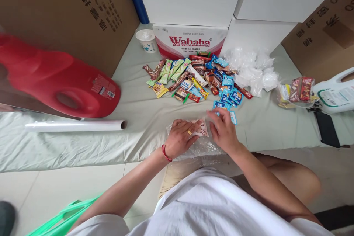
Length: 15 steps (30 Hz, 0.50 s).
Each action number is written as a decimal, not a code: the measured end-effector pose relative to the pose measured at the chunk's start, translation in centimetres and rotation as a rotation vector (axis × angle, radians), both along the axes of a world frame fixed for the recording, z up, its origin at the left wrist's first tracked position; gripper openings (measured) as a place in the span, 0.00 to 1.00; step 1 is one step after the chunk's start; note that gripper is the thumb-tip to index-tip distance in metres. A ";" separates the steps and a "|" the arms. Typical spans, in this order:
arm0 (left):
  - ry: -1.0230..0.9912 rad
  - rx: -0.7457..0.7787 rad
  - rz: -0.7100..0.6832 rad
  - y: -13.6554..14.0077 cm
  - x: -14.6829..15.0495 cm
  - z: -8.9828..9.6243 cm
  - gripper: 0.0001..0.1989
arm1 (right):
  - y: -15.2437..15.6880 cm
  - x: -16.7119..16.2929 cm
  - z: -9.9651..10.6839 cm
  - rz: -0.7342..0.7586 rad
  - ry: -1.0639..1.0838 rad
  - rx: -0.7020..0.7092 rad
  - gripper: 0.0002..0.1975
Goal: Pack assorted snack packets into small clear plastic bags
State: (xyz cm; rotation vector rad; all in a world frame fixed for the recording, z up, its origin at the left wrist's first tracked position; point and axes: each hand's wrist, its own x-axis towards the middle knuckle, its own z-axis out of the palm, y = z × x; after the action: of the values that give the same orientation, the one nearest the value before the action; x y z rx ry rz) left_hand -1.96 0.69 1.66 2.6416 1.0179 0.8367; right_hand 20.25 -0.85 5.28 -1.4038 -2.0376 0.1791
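A white snack packet (203, 128) with reddish print lies on a sheet of clear plastic film (206, 147) at the front of the covered surface. My left hand (179, 138) is over the packet's left part, fingers across its top and thumb at the near edge, holding it against the film. Just right of the packet, my right hand (224, 131) hovers with fingers curved and apart, nothing visible in them. Beyond it lie several small blue snack packets (227, 96) and a heap of wrapped snacks (185, 79).
Crumpled clear bags (253, 70) sit right of the heap, before a Wahaba carton (190, 40). A red jug (83, 84) and a white roll (74, 126) are at left. At right are a tub of snacks (301, 90), a white bottle (334, 92) and a phone (327, 128).
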 end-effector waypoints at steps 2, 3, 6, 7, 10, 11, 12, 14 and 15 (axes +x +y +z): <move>0.029 0.008 -0.004 -0.1 0.0 0.1 0.30 | 1.6 0.6 0.7 0.047 -0.147 -0.039 0.23; 0.040 0.009 -0.001 -0.2 0.0 0.2 0.30 | 2.2 0.9 0.9 0.102 -0.216 -0.066 0.20; 0.049 -0.005 0.022 -0.4 0.0 0.2 0.34 | 3.1 1.5 1.2 0.222 -0.317 -0.092 0.15; 0.045 -0.013 0.029 -0.5 0.1 0.2 0.35 | 2.9 1.8 1.2 0.235 -0.314 -0.071 0.15; 0.043 -0.032 0.032 -0.7 0.3 0.3 0.29 | 1.4 2.9 0.3 0.256 -0.254 0.023 0.15; 0.043 -0.033 0.030 -0.7 0.4 0.4 0.25 | 0.8 3.4 -0.2 0.262 -0.236 0.038 0.15; 0.044 -0.032 0.028 -0.8 0.4 0.5 0.20 | 0.3 4.0 -0.7 0.260 -0.225 0.039 0.16; 0.048 -0.028 0.037 -0.8 0.4 0.5 0.15 | -0.8 5.0 -1.7 0.243 -0.216 0.012 0.16; 0.054 -0.024 0.045 -0.8 0.4 0.6 0.13 | -1.4 5.4 -2.2 0.229 -0.208 -0.004 0.16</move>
State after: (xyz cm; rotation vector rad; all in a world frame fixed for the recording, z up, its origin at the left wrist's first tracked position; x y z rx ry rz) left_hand -1.54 -0.14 2.21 2.6440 1.0978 0.7612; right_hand 25.68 -2.29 3.10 -1.2319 -2.3700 0.1392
